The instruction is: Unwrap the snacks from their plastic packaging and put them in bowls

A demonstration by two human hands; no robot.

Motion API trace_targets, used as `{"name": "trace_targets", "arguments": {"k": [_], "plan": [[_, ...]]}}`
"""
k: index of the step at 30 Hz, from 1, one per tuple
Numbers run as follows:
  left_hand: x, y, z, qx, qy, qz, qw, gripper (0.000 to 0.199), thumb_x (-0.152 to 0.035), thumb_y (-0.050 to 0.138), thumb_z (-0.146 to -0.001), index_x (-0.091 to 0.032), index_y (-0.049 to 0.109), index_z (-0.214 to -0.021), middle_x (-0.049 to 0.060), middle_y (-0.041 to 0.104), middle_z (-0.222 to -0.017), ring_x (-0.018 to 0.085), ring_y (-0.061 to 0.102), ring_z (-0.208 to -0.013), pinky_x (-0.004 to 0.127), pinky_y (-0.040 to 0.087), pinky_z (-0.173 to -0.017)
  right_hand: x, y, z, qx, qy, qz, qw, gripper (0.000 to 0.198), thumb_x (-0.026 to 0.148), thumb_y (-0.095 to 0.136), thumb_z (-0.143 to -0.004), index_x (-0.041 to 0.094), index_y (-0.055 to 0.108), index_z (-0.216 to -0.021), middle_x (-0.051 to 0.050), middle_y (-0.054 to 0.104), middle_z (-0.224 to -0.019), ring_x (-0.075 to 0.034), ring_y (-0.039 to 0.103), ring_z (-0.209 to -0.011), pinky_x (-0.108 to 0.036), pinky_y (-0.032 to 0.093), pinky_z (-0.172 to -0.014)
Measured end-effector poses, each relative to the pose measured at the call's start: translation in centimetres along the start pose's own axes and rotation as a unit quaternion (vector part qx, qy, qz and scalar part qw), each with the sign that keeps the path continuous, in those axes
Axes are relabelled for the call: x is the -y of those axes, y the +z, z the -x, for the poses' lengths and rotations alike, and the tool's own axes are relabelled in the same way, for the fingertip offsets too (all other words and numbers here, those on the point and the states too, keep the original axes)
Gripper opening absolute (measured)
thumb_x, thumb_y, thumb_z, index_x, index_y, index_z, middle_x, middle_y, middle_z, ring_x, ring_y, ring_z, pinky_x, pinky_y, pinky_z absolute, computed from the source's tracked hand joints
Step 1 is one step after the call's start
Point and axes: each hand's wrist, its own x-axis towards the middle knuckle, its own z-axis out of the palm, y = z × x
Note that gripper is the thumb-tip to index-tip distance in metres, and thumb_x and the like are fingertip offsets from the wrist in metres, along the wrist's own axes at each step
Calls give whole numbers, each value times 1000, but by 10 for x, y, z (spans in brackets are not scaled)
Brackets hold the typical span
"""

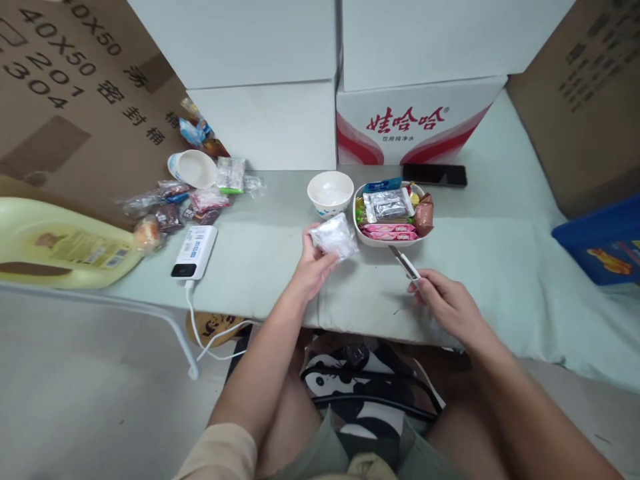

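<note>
Packet (336, 237) is pinched between my left hand's (311, 267) thumb and fingers, on the near side of the paper bowl (330, 191). My right hand (443, 300), well apart, grips a cutter (407, 264) to the packet's right; its long axis slants forward-left, blade near the dish's (367, 239) front wall. Left forearm angles forward-right; right forearm angles forward-left, fingers curled.

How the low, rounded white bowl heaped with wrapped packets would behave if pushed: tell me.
The low, rounded white bowl looks unlikely to tip, being broad and shallow. The flat, shiny silver foil-like packet lying on top might slide off, and the plump brown pouch at its right edge could drop out.
</note>
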Motion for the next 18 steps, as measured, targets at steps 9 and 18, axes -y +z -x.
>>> {"name": "trace_targets", "arguments": {"k": [9,18], "plan": [[26,14,4,80,40,-59,994,72,-37,91,-62,-29,41,-112,-5,62,-86,11,61,-72,21,49,-66,36,36,-10,-34,-71,-5,997,34,36,46,-95,20,73,-84,-1,67,-61,-16,62,-54,-25,42,-57],[4,-5,-1,-69,92,-11,993,71,-34,92,-56,-29,38,-102,-6,57,-92,9,59,-73,20,48,-67,8,22,-7,-5,-69,93,993,34,34,46,-95,22,77,-101,-4,78,-87,-20,69,-69,-30,47,-63]]}}
